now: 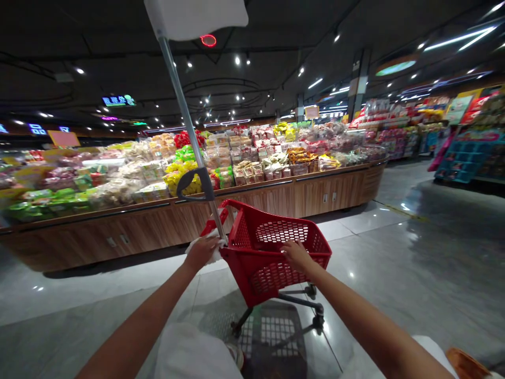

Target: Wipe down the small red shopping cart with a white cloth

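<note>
A small red plastic shopping cart (276, 247) on wheels stands on the shop floor right in front of me, and its basket looks empty. My left hand (202, 250) is closed around the cart's near-left corner, at the foot of a grey metal pole (189, 126), with something white under the fingers. My right hand (295, 255) rests on the near rim of the basket, fingers curled over it. The pole rises up and left to a white sign (195, 18) at the top of the frame.
A long wooden display counter (158, 223) heaped with packaged snacks runs across ahead. More shelves (465, 137) stand at the far right. Glossy grey tile floor (414, 263) opens to the right. My white trousers show at the bottom.
</note>
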{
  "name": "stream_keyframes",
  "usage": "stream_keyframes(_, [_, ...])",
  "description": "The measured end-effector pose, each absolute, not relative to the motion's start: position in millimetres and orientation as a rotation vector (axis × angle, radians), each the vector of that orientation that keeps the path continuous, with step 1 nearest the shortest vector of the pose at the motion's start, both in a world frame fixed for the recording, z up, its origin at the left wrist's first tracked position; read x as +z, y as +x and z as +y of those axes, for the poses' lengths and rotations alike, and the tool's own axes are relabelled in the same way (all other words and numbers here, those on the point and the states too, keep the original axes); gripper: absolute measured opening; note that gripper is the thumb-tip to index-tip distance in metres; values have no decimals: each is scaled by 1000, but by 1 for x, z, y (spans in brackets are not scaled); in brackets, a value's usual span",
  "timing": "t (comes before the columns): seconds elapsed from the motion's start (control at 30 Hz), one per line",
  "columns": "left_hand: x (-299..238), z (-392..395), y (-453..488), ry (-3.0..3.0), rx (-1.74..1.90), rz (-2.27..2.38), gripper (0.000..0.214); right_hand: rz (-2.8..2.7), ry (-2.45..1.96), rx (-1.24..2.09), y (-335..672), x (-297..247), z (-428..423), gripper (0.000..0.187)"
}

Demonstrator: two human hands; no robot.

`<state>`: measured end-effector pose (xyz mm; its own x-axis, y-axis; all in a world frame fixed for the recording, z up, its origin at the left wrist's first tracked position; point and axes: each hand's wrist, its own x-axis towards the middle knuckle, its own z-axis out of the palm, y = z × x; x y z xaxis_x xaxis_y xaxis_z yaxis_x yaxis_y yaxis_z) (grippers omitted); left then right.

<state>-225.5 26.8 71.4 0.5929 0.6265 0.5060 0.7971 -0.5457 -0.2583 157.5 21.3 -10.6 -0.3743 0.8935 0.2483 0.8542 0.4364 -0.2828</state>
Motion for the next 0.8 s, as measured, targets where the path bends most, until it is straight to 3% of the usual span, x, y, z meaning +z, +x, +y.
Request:
stream_keyframes(0.13, [61,24,-189,-2273,-530,-1179,30,-2222,-1063,305,73,20,16,37])
stream_keyframes(0.27, [56,8,-171,-2309,-481,-1112,28,-2032,-914,435,23,30,12,38])
stream_keyframes(0.53, [85,16,-187,-2438,-515,-992,33,-1859,-1141,215,51,-5,-5,31])
stream_keyframes(0.8, [81,-4,-113,-2780,-704,-805,29,-1512,-1376,209,79,5,-12,34])
